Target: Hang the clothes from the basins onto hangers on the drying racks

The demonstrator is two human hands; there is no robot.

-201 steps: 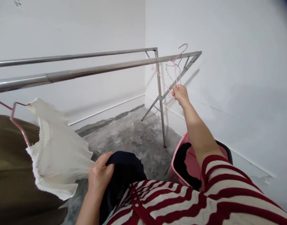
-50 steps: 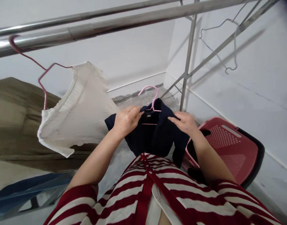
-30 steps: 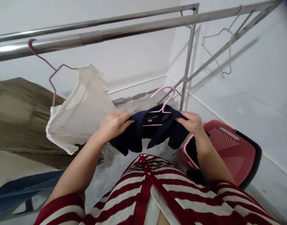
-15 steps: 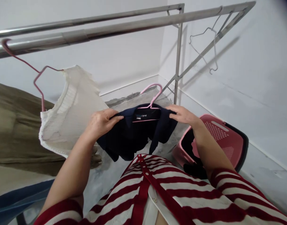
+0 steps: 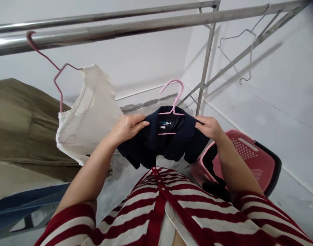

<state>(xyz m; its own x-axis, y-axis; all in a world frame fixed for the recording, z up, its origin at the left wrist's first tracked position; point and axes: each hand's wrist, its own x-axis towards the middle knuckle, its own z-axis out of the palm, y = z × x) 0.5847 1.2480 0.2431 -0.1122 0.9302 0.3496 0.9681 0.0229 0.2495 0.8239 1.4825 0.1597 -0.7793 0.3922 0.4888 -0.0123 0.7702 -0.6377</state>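
Observation:
A dark navy jacket hangs on a pink hanger in front of me, its collar and inner label facing up. My left hand pinches the jacket at the shoulder on the left. With thumb and fingers closed, my right hand grips the opposite shoulder. The hanger's hook stands up free of the rail, and its lower bar shows inside the neck opening.
A metal rail crosses above. From it hang a white lace top on a dark pink hanger and a bare grey hanger. Olive cloth hangs at left. A pink basket with black cloth stands at right.
The jacket, still held at both shoulders, has tilted so more of its collar, front and label shows. The view has shifted, so the rail and hanging clothes appear further right.

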